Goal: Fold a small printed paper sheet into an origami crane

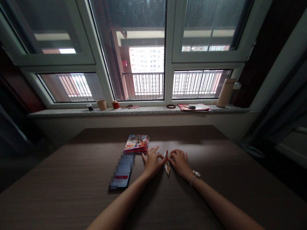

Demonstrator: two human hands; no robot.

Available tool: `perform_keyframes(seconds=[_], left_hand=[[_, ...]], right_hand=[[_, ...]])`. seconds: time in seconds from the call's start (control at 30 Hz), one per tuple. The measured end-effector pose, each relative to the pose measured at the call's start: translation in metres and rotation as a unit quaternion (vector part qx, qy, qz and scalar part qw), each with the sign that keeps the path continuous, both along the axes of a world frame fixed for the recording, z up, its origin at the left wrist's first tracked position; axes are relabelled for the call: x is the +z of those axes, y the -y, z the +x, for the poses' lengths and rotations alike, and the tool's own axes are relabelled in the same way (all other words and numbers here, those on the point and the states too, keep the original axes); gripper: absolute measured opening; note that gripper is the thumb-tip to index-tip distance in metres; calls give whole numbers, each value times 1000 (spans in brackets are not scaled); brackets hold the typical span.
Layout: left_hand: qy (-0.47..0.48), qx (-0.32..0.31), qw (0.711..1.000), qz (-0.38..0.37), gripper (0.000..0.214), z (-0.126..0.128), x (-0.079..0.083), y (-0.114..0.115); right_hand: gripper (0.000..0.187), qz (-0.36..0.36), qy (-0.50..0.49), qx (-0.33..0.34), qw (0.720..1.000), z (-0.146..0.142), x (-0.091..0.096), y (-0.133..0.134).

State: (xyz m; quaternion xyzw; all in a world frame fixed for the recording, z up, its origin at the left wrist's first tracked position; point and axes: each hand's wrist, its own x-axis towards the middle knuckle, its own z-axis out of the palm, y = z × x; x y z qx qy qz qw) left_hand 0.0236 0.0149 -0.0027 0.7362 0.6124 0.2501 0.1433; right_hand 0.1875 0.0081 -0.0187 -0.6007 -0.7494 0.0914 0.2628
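Note:
A small folded piece of printed paper [167,163], red and white, stands on edge on the brown table [72,179] between my two hands. My left hand [151,161] rests on the table at its left side, thumb and forefinger pinching the paper's upper edge, other fingers spread. My right hand [179,162], with a white band at the wrist, pinches the paper from the right, fingers curled. A stack of colourful printed sheets [136,143] lies just beyond my left hand.
A dark phone [122,174] lies flat left of my left hand. On the stone windowsill [148,111] stand a paper cup [102,104], a small red pot [115,104], a tan cylinder [225,93], red papers [194,107] and a bracelet [171,106].

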Motion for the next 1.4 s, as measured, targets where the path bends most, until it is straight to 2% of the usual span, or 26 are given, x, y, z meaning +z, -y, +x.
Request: perform_keyframes(seconds=[0.27,0.4,0.67,0.87,1.4], left_hand=[[-6,7,1000,23,13,2,-7,1],[2,1,1000,24,9,1,-5,2],[3,-9,1000,14,16,0,1,5],[1,-7,1000,17,17,0,-1,2],[4,-11,1000,21,19,0,0,1]], right_hand=[[18,-14,-28,-5,999,-1,-2,-2],[19,-24,-29,-5,999,-2,-2,-2],[15,-23,-36,-10,999,-1,-4,-2],[20,-19,-51,-8,999,-2,-2,-2],[20,-16,-64,-10,998,-3,2,1]])
